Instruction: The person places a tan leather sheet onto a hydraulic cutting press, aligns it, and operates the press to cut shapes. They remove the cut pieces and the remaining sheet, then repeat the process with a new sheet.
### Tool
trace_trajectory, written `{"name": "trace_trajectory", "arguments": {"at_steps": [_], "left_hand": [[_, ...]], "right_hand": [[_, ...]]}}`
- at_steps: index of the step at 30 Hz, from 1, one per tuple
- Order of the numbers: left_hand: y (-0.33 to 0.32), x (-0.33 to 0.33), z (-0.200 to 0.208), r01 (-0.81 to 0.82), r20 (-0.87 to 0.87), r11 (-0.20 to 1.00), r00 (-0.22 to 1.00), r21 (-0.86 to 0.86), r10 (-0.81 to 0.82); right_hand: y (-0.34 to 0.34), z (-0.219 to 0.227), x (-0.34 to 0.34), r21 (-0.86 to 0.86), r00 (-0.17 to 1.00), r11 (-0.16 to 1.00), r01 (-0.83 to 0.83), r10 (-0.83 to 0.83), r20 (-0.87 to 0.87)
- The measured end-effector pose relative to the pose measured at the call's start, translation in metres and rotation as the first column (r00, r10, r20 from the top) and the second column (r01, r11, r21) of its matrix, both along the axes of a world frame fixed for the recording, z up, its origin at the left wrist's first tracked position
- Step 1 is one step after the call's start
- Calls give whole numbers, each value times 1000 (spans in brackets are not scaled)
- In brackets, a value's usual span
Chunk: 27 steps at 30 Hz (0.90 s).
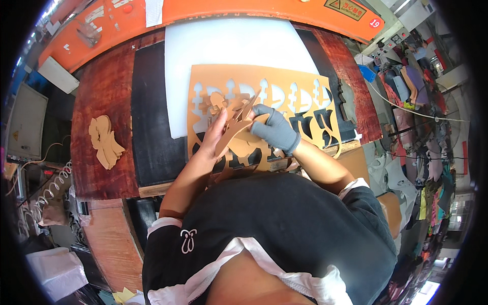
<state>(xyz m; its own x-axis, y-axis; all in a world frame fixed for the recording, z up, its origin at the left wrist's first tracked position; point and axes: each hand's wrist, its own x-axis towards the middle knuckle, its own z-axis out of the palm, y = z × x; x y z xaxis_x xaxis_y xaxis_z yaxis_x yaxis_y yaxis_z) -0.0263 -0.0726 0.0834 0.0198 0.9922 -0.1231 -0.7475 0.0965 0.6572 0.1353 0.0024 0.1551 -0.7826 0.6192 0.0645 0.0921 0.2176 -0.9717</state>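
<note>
Bare, my left hand (pixel 217 129) is closed round a bundle of tan cut-out pieces (pixel 235 124) above the table. My right hand (pixel 276 129), in a grey glove, grips the same bundle from the other side with its fingers bent. Several pieces fan out between the two hands, some standing on edge. Beneath them lies a tan sheet (pixel 259 72) with rows of shaped holes punched through it. White and black surfaces show through those holes. The hands and the bundle hide the middle of the sheet.
A stack of tan cut pieces (pixel 104 142) lies on the reddish-brown tabletop (pixel 96 175) at the left. The tan sheet rests partly on a white board (pixel 229 43). Across the back runs an orange machine beam (pixel 203 9). A blue container (pixel 366 73) stands beyond the right edge.
</note>
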Motion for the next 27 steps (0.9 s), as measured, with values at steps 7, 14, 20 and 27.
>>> {"name": "trace_trajectory", "arguments": {"at_steps": [7,14,20,27], "left_hand": [[-9,-4,12,115,272,986,951,121,-145],[-11,-6,-5,120,282,991,955,-66,-97],[-10,-8,-6,133,322,986,942,-97,-95],[-12,-3,-10,-58,120,993,990,-105,71]], "right_hand": [[1,-7,1,-316,995,947,59,-31,94],[6,-19,7,-413,993,906,90,-50,106],[6,-16,12,-646,996,759,82,-33,88],[8,-31,18,-248,973,960,129,-74,220]]}}
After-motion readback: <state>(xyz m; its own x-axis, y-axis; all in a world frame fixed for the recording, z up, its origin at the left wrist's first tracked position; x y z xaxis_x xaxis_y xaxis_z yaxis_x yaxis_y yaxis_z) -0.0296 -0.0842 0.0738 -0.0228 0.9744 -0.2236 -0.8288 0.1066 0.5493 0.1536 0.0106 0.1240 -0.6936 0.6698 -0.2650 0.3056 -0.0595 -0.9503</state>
